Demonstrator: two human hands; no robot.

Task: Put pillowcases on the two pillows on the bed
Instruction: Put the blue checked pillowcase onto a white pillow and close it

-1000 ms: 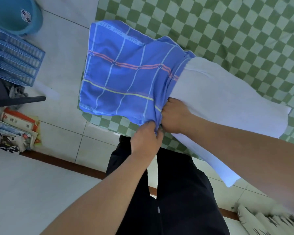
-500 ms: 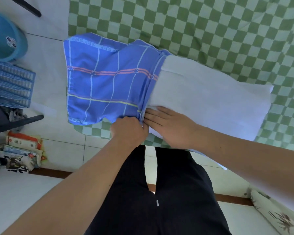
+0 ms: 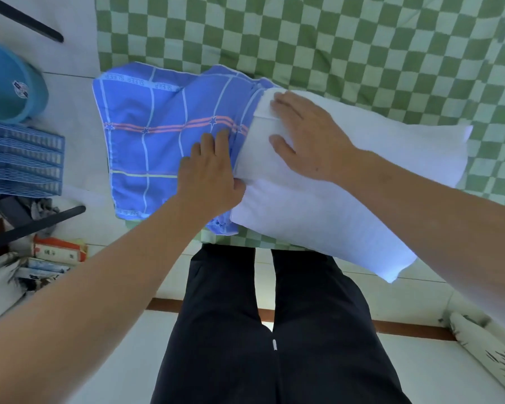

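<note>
left hand [image 3: 209, 170]: fingers straight and together, laid flat on the blue pillowcase [image 3: 164, 141] at its bunched open end, thumb against the edge of the white pillow [image 3: 347, 205]; whether any cloth is pinched under the palm cannot be told.
right hand [image 3: 309, 135]: fingers spread and flat, pressing on the pillow's near end just beside the pillowcase opening, thumb lower on the same white surface.
pillow: white, plump, lying across the corner of the bed [image 3: 362, 48]; its left end sits inside the pillowcase mouth, the rest bare and stretching to the right under the right forearm, one corner hanging past the bed edge over the floor.
pillowcase: blue with thin white grid lines, one red double stripe with small stars, one yellow line, pale lettered border; mostly flat to the left of both hands, gathered in folds where it meets the pillow, its left part overhanging the bed corner.
bed: green and pale checked cover.
beside bed, left: teal basin [image 3: 9, 86], blue slatted rack [image 3: 21, 161].
</note>
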